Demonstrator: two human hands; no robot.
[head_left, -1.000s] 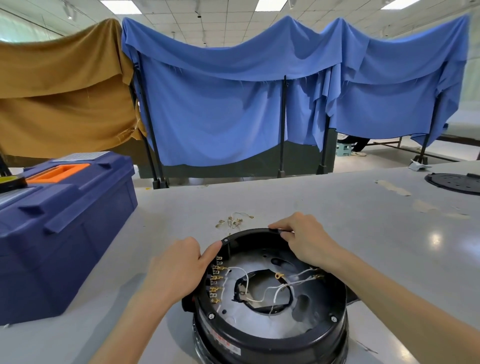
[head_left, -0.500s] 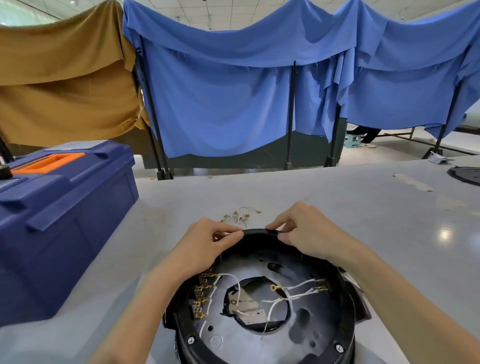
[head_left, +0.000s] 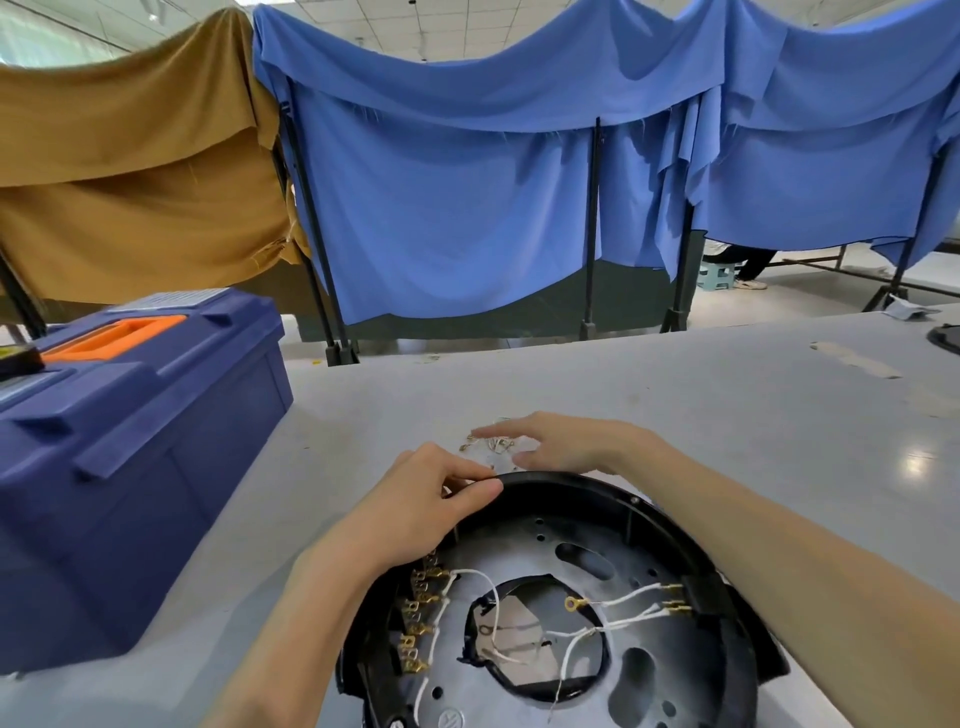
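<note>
The left hand (head_left: 426, 504) grips the far rim of the round black plastic housing (head_left: 649, 514), which lies at the near table edge. The right hand (head_left: 566, 441) is spread flat over the loose white wires with brass terminals (head_left: 491, 444), just beyond the rim. The grey table (head_left: 675, 395) lies bare to the right, and the blue plastic toolbox (head_left: 156, 441) crowds the left. Half a second ago the right hand also held the rim.

Looks forward and down from head height through a wide-angle lens, very close over the black round housing (head_left: 587, 480) at 6 o'clock, with both forearms entering from the bottom edge toward the left hand (head_left: 421, 499) and right hand (head_left: 571, 444) near centre. Takes in the grey table (head_left: 675, 405) toward 3 o'clock, the blue toolbox (head_left: 140, 441) at 9 o'clock and the blue cloth (head_left: 467, 208) farther off at 12 o'clock.
</note>
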